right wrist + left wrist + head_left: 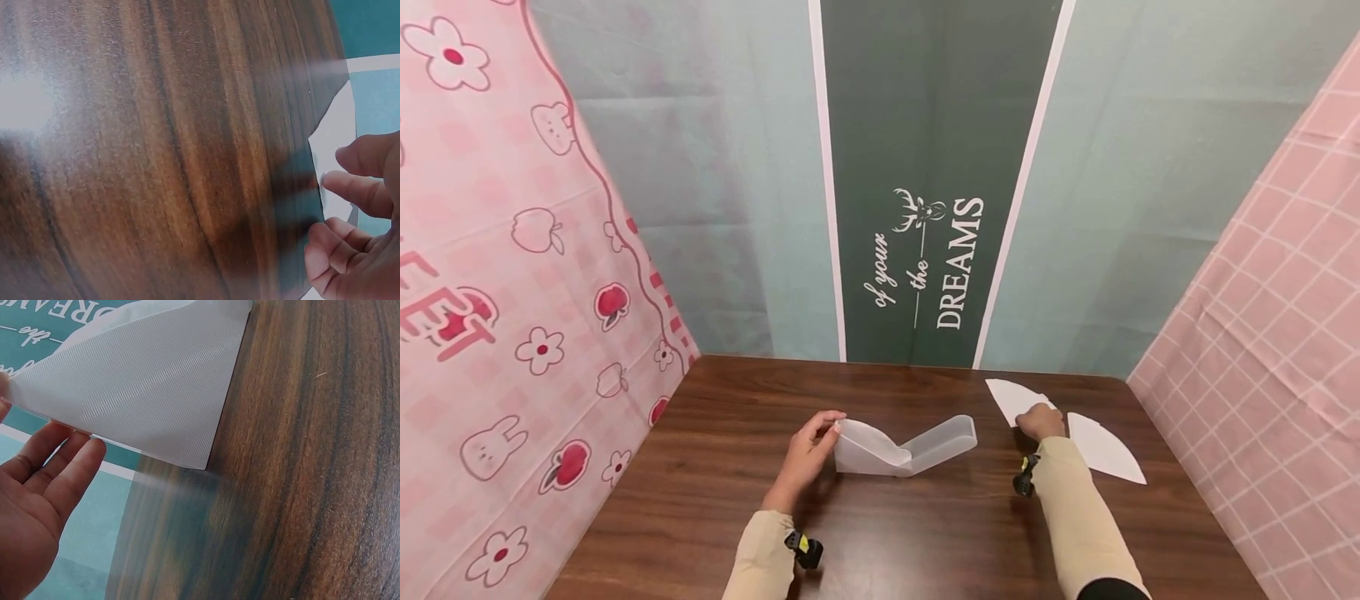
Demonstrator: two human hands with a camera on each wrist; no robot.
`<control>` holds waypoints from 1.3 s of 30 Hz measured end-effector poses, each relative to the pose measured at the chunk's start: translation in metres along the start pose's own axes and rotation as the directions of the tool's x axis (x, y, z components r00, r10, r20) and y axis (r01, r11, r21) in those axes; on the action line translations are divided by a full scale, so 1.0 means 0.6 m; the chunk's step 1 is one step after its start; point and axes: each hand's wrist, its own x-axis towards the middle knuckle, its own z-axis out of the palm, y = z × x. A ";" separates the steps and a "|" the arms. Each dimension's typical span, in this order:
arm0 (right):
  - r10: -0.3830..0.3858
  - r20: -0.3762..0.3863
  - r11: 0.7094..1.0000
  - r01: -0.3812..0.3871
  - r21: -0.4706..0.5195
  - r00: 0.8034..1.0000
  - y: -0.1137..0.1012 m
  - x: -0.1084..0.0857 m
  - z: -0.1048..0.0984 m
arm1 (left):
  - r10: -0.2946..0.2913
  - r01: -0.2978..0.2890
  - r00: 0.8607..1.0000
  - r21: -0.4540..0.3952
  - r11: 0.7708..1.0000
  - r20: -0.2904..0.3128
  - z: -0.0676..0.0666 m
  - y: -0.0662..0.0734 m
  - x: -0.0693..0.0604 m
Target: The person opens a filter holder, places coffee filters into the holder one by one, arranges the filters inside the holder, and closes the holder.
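A translucent white plastic case (865, 452) with a curved edge stands unfolded on the table, its second half angled off to the right. My left hand (805, 457) grips its upper left corner; in the left wrist view, the fingers of this hand (47, 500) lie along the edge of the ribbed panel (144, 387). At the right, my right hand (1042, 422) is over a white fan-shaped sheet (1009, 397). The right wrist view has an extended fingertip of that hand (365, 219) touching the white sheet (337, 134), other fingers bent loosely.
Another white fan-shaped piece (1105, 450) lies to the right of my right hand. The brown wooden table (887, 542) ends at a green and teal cloth (917, 125) behind, with pink patterned cloths on both sides.
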 end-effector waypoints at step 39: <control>0.259 -0.043 0.964 -0.255 0.079 0.965 0.009 -0.010 -0.004 | -0.002 0.001 1.000 -0.030 1.000 -0.016 0.012 -0.058 0.009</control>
